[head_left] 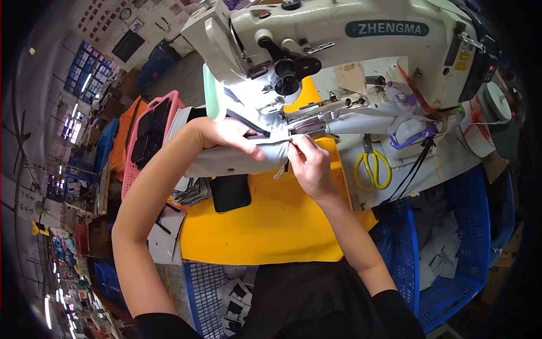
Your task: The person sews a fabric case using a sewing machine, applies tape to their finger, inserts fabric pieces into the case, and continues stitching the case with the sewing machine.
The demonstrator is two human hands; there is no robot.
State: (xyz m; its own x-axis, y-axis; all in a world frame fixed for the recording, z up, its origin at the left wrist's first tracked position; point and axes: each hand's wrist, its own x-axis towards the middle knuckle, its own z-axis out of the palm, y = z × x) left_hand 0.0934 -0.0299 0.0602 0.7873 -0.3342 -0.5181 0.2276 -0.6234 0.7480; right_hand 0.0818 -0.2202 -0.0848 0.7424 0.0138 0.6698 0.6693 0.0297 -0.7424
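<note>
A clock (125, 13) hangs on the pale wall (148, 14) beyond grey floor (183, 73).

The single head-worn camera looked forward and down from near above the left hand (232, 135) and right hand (311, 168), its wide, curved view reaching the sewing machine (339, 39) and, far left, workshop floor (182, 73).

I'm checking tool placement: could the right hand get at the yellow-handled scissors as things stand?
Probably yes: the yellow-handled scissors lie just right of the right hand, with nothing seen lying over them. It would likely first release the pale grey fabric it seems to pinch.
</note>
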